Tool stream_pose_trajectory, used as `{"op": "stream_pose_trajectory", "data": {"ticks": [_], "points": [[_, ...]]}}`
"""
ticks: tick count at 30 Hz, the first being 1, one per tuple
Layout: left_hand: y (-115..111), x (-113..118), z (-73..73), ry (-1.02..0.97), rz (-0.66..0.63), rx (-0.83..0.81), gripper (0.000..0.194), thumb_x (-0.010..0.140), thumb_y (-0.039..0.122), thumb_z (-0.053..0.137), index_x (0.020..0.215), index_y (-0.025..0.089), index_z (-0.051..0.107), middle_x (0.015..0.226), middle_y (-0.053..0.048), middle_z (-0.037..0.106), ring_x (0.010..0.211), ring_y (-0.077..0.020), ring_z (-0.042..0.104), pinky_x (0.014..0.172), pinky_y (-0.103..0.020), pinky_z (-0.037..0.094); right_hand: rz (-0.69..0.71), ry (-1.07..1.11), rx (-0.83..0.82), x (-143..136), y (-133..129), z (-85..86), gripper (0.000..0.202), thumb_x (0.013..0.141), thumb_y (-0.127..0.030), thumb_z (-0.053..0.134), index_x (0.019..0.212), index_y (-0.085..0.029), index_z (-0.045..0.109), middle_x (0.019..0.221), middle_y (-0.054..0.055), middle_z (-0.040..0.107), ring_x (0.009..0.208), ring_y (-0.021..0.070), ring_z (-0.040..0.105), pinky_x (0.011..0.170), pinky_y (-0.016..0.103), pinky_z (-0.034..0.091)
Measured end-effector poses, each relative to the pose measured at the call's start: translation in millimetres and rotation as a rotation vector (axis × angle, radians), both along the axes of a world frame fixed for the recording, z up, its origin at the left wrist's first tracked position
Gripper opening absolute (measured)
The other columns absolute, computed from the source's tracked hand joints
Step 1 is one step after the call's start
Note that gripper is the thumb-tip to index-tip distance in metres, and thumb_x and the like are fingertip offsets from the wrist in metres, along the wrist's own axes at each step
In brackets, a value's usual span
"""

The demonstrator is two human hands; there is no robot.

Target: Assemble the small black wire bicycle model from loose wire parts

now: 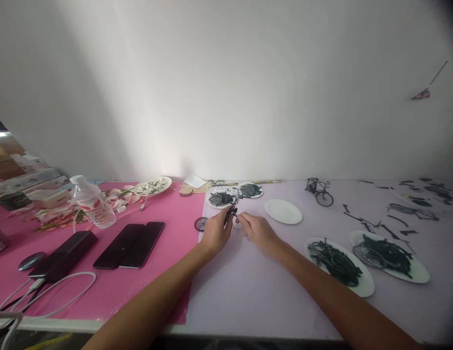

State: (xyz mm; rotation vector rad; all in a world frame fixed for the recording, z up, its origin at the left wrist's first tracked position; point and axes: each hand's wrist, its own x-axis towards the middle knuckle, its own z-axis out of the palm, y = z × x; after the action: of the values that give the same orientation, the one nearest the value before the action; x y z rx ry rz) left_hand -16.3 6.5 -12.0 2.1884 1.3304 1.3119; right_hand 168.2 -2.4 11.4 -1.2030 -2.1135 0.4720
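Near the middle of the table, my left hand (217,231) is closed around a small dark bicycle model (229,213), whose handlebar end points up. My right hand (257,228) pinches at the model's right side, its fingertips close to my left fingers; what exactly they grip is too small to make out. A loose black wheel (201,224) shows just left of my left hand. Behind the hands are a plate of dark wheels (221,198) and a plate of dark parts (251,190). A bare white plate (283,212) lies to the right.
Two plates of dark parts (368,287) (425,277) lie at the right, with an assembled bicycle model (319,192) and loose parts behind. On the pink left side are a water bottle (93,203), two phones (118,247) (143,245), a black box (68,255) and cables.
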Motion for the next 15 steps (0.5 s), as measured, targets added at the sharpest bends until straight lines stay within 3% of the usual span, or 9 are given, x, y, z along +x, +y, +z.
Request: {"op": "stream_pose_trajectory", "data": {"ticks": [8,15], "points": [[0.6,0.2,-1.2,-0.011,0.002,0.016,0.037,0.098,0.024,0.054,0.135,0.025,0.059,0.113,-0.008,0.077,0.094,-0.0228,0.075,0.081,-0.030,0.055,0.028,0.035,-0.018,-0.2,-0.2,-0.8,0.039,0.106,-0.042,0.031,0.091,-0.023,0.062,0.059,-0.002,0.060,0.057,0.0156,0.059,0.062,0.026,0.046],[0.4,-0.2,0.4,-0.026,-0.028,0.009,0.037,0.099,0.025,0.053,0.136,0.025,0.057,0.117,-0.008,0.075,0.098,-0.0228,0.074,0.083,-0.031,0.055,-0.031,0.105,0.041,-1.0,-1.9,0.9,0.021,0.102,-0.043,0.044,0.105,-0.025,0.055,0.075,0.000,0.068,0.061,0.0174,0.064,0.058,0.026,0.045]]}}
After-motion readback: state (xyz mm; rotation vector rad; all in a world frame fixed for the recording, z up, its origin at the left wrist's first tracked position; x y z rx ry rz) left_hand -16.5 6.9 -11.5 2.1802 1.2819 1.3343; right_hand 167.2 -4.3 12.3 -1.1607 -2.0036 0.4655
